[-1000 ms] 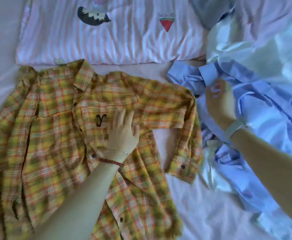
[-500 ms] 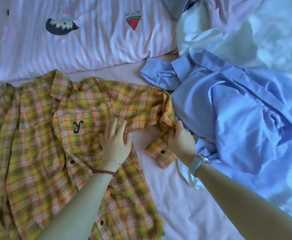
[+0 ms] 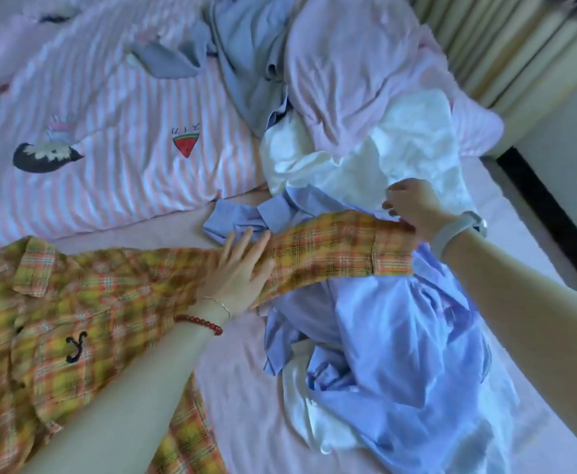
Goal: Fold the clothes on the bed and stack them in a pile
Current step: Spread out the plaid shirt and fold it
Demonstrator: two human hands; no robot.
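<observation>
Right hand (image 3: 413, 210) pinches plaid shirt (image 3: 75, 302) cuff, fingertips partly hidden.

The plaid shirt (image 3: 75, 302) is a soft woven cloth, matt, in yellow and orange checks, with a dark stitched letter on the chest. The blue shirt (image 3: 400, 336) is thinner, smooth cloth, heavily creased. A white garment (image 3: 366, 155) looks slightly glossy, like satin. The bed (image 3: 239, 388) has a matt pink cloth sheet; the striped pillow (image 3: 126, 148) is printed cloth. The wristband (image 3: 451, 234) looks like smooth plastic, and the bracelet (image 3: 200, 323) is of shiny red beads.
</observation>
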